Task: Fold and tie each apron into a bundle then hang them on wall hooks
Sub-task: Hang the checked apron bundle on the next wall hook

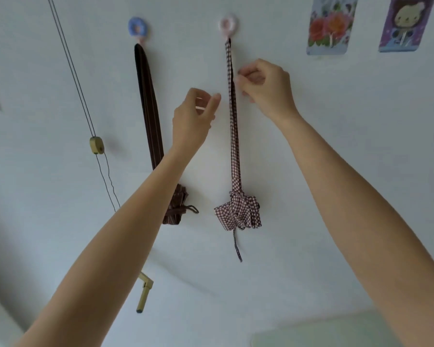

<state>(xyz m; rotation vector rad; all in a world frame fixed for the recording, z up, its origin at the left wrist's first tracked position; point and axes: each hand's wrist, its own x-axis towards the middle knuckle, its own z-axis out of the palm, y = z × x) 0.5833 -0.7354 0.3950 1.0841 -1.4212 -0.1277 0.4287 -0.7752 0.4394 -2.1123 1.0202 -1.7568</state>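
On two wall hooks, tied apron bundles; both hands loosely curled, holding nothing.

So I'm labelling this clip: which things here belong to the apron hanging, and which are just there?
Job: checked apron bundle, striped apron bundle, pink hook, blue hook, left hand, right hand.
Bystanders: blind cord, flower card, bear card.

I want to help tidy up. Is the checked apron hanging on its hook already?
Yes. The checked apron hangs as a tied bundle by its strap from the pink hook.
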